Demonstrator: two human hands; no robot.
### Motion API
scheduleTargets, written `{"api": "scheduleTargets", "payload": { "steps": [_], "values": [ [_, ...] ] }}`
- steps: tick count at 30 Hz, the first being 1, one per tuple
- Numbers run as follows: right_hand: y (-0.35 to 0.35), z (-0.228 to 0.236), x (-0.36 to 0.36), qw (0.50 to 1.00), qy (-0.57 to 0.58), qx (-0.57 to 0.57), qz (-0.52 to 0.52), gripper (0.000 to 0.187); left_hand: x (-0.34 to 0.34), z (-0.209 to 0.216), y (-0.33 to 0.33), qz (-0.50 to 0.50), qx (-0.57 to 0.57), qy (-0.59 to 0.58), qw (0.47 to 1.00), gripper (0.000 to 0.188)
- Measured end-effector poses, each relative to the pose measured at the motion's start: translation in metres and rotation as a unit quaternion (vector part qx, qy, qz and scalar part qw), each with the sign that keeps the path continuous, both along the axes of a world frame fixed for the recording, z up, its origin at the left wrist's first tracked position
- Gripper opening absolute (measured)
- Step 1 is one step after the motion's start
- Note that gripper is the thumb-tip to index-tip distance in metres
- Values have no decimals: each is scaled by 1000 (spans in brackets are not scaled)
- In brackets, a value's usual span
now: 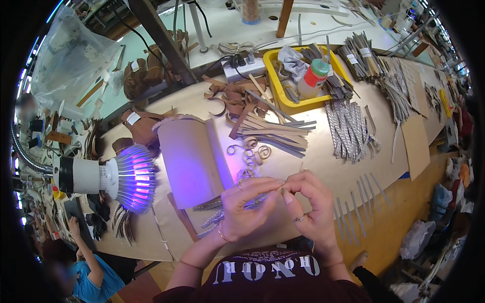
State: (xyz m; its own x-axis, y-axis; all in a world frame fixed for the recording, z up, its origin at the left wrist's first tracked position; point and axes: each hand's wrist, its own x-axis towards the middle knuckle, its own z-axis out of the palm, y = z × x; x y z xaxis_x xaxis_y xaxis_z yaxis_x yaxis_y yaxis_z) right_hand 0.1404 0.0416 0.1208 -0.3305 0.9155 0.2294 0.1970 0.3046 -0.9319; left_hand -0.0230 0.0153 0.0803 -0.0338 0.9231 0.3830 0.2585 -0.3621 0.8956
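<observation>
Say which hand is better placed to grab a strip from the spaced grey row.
Probably the right hand: the grey strips lie just to its right, while the left hand is farther off.

We've got both bare forearms (199, 260) slanting inward, our ringed left hand (246, 208) with fingers fairly straight, our ringed right hand (314, 204) curled tighter, fingertips (275, 185) basically meeting in a close little pinch.

A lamp (134, 178) glows violet over a tan table (323, 160) above yellowish floor (404, 207).
</observation>
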Motion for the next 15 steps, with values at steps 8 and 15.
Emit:
{"api": "scheduleTargets", "payload": {
  "steps": [8,15],
  "values": [
    [-7,-16,47,966,213,-57,138,7,-13,-4,8,75,-172,-305,934,17],
    [-14,-36,149,774,614,-89,128,21,-54,-31,23,212,-185,-347,895,18]
  ]
}}
